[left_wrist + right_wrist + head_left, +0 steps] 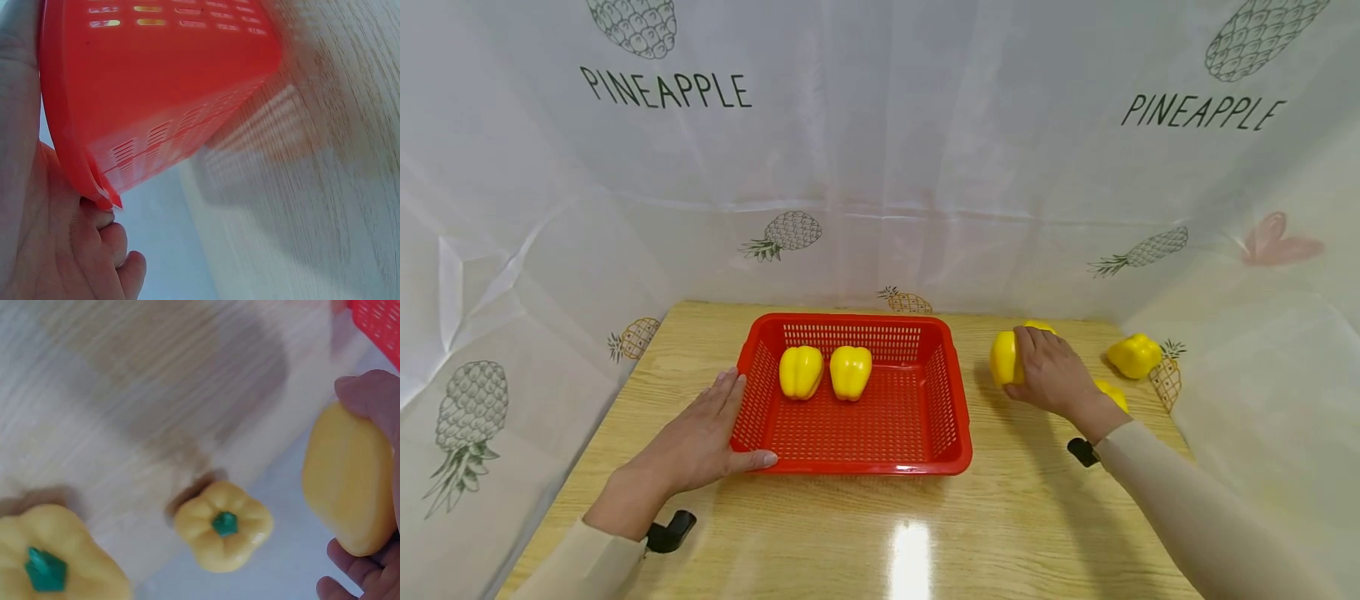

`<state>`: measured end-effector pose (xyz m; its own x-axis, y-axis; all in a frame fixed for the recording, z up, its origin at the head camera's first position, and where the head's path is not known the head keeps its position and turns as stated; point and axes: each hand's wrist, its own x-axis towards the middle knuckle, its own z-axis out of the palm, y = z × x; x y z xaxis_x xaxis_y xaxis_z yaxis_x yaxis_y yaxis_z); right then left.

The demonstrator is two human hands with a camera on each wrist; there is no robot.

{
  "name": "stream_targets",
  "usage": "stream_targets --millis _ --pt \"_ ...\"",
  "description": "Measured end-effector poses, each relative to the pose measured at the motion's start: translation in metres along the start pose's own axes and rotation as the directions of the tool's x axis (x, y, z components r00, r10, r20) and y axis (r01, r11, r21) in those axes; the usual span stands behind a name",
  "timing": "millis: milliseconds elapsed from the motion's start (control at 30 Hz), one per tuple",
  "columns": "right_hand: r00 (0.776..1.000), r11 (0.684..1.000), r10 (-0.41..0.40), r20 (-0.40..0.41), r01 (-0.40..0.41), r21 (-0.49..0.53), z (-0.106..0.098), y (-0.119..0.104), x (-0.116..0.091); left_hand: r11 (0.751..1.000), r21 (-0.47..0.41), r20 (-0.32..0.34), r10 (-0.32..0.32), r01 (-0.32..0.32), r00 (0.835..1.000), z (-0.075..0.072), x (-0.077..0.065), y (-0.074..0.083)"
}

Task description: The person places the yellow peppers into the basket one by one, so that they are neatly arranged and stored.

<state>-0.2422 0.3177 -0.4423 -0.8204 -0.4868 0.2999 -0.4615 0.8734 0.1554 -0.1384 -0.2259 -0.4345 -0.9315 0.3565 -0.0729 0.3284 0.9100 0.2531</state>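
My right hand (1054, 375) grips a yellow bell pepper (1004, 358) to the right of a red plastic basket (953, 392). In the right wrist view, thumb and fingers hold that pepper by its sides. My left hand (700, 433) rests against the basket's left front corner, its thumb along the front rim and its fingers reaching up the left side. Two yellow peppers, one at the left (801, 372) and one beside it (851, 372), lie inside the basket near its back wall.
More yellow peppers are around my right hand: one (1135, 356) at the table's right edge, one (1112, 395) partly behind the wrist, one (1040, 327) behind the hand. A white pineapple-print sheet (880, 150) hangs round the wooden table (820, 533).
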Motion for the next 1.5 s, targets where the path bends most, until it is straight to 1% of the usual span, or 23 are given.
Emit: stream_targets --millis 233,400,500,600,733,867,1033,1133,1267,1367,1500 --pt "0.998 0.999 -0.03 -0.063 0.028 -0.029 -0.013 -0.004 0.017 1.0 0.004 -0.004 0.001 -0.001 1.0 -0.002 0.0 0.0" --pt "0.996 0.998 -0.049 -0.07 0.046 -0.045 -0.029 -0.011 0.035 1.0 0.006 -0.005 -0.001 0.001 1.0 -0.003 0.0 0.0" --pt "0.997 0.997 -0.058 -0.055 0.055 -0.047 -0.041 -0.021 0.049 1.0 0.005 -0.001 -0.005 0.005 1.0 -0.003 0.0 0.0" --pt "0.996 0.997 -0.072 -0.049 0.07 -0.042 -0.051 -0.035 0.064 1.0 0.003 0.0 -0.01 0.01 1.0 -0.004 0.0 0.0" --pt "0.993 0.994 -0.104 -0.049 0.102 -0.033 -0.057 -0.059 0.08 1.0 0.0 -0.003 -0.011 0.011 1.0 -0.004 0.0 -0.001" --pt "0.986 0.987 -0.159 -0.046 0.157 -0.043 -0.052 -0.081 0.09 1.0 -0.01 -0.001 -0.013 0.013 1.0 -0.003 0.0 0.0" --pt "0.976 0.974 -0.218 -0.024 0.216 -0.063 -0.036 -0.103 0.093 1.0 -0.017 0.001 -0.013 0.013 1.0 -0.001 -0.001 0.0" --pt "0.973 0.97 -0.229 0.017 0.23 -0.079 -0.025 -0.113 0.093 1.0 -0.017 0.0 -0.011 0.011 1.0 -0.001 0.0 0.001" --pt "0.97 0.969 -0.236 0.059 0.24 -0.063 -0.017 -0.123 0.094 1.0 -0.015 0.002 -0.01 0.01 1.0 -0.001 0.0 0.001" --pt "0.967 0.968 -0.24 0.087 0.245 -0.049 -0.012 -0.127 0.095 1.0 -0.018 0.005 -0.01 0.011 1.0 -0.002 0.0 0.001" --pt "0.963 0.967 -0.234 0.137 0.245 -0.07 -0.006 -0.13 0.095 1.0 -0.017 0.006 -0.007 0.007 1.0 -0.002 -0.001 0.0"
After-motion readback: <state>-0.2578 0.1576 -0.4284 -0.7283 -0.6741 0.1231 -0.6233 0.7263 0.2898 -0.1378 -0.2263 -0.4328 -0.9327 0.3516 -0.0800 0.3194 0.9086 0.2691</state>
